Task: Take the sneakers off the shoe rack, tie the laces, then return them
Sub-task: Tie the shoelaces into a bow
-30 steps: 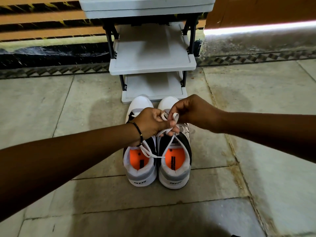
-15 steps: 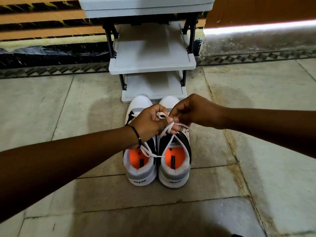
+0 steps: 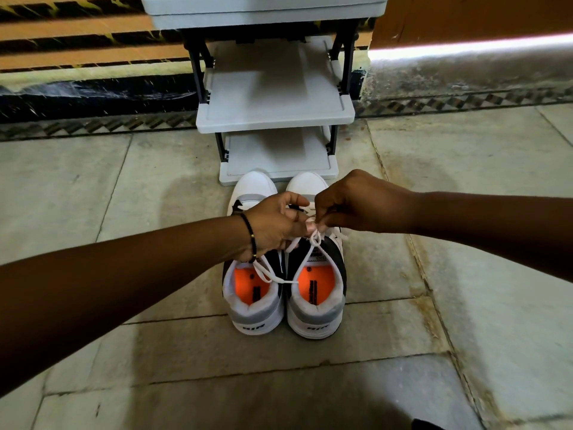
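Two white, grey and black sneakers with orange insoles stand side by side on the floor, toes toward the shoe rack [image 3: 274, 117]. The left sneaker [image 3: 252, 308] has a loose lace hanging across its opening. Over the right sneaker [image 3: 316, 308] my left hand [image 3: 276, 226] and my right hand [image 3: 350, 203] meet, each pinching the white lace [image 3: 314, 238]. A small knot sits just below my fingertips, and two strands run from it down to the shoe's collar. The tongues and front eyelets of both shoes are hidden under my hands.
The grey plastic rack has black posts and bare shelves, and its lowest shelf [image 3: 279, 156] almost touches the sneakers' toes. Behind it runs a striped orange wall [image 3: 77, 35] with a dark base. Stone floor tiles [image 3: 480, 243] surround the shoes.
My hands have drawn closer together and lower over the right sneaker. The open lace loop seen earlier has tightened into a small knot under my fingertips.
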